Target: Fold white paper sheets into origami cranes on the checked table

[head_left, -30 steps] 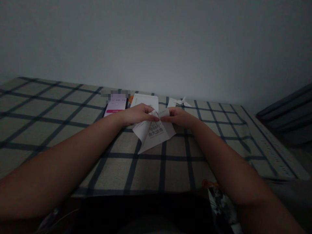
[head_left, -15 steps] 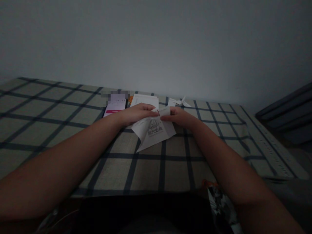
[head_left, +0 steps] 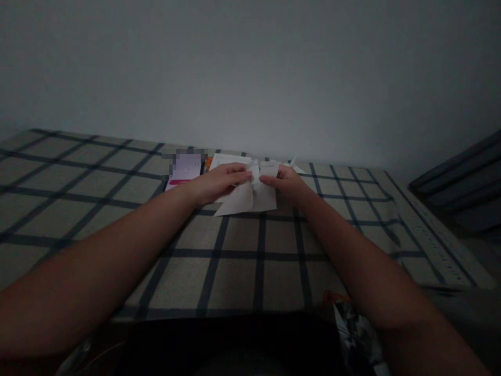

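Observation:
Between my two hands is a white paper sheet (head_left: 262, 197), creased and partly folded, raised a little over the checked cloth. My left hand (head_left: 221, 181) pinches it from the left, thumb on the near side. From the right, my right hand (head_left: 285, 180) grips it between thumb and fingers. The paper's upper part bends up between the two thumbs, and its lower corners hang toward me. Dark print shows only in small patches near the middle. The fingers behind the paper are hidden.
A blue-and-cream checked cloth (head_left: 235, 277) covers the surface. Beyond my left hand lie a phone with a lit screen (head_left: 187, 169) and a flat white item (head_left: 227, 159). A folded white paper piece (head_left: 295, 166) lies behind my right hand. A wall (head_left: 250, 78) rises at the back.
The paper has been turned and folded between my hands. Its large printed front is now mostly out of sight, and its lower point has lifted. Both hands still hold it.

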Demonstrator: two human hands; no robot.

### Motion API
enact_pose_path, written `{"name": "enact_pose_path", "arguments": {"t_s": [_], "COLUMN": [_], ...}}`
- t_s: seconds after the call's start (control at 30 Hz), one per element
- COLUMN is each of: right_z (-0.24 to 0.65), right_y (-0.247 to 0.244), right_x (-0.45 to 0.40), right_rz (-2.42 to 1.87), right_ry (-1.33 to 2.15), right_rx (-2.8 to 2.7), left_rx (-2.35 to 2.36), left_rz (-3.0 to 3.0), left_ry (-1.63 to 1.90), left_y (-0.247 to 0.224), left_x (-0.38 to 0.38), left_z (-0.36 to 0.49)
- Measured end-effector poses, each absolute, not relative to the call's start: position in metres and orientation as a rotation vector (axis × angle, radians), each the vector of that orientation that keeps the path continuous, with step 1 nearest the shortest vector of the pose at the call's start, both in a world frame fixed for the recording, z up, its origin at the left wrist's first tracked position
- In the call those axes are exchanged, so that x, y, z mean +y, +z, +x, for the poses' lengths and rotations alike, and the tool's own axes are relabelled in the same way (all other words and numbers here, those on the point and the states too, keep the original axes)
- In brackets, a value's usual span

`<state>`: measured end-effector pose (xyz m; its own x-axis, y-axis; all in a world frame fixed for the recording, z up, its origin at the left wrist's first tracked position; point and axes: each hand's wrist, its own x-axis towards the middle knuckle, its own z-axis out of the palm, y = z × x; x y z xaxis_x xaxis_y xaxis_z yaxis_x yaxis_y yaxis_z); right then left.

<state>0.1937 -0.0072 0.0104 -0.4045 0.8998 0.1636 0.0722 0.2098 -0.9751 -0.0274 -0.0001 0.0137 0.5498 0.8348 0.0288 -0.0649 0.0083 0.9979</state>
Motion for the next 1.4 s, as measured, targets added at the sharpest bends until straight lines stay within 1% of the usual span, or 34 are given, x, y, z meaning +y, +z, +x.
{"name": "enact_pose_path", "arguments": {"t_s": [0.23,0.43,0.6,1.03,1.4], "right_z": [0.190,0.191,0.192,0.192,0.192], "right_y": [0.010,0.012,0.010,0.009,0.008], "right_x": [-0.010,-0.010,-0.009,-0.010,-0.008], "right_rz": [-0.924,-0.924,-0.956,-0.895,-0.978], "right_ry": [1.271,1.333,1.258,1.262,1.206], "right_rx": [-1.684,-1.727,-1.757,-1.740,-1.788], "left_rx": [0.799,0.878,1.020,0.957,1.014], "left_rz": [1.422,1.496,1.539,1.587,1.577], "left_ry": [0.767,0.775,0.730,0.761,0.695], "left_y": [0.027,0.026,0.027,0.031,0.029], "left_x": [-0.018,-0.016,-0.014,-0.018,-0.018], "left_z": [-0.022,-0.026,-0.029,-0.024,-0.025]}}
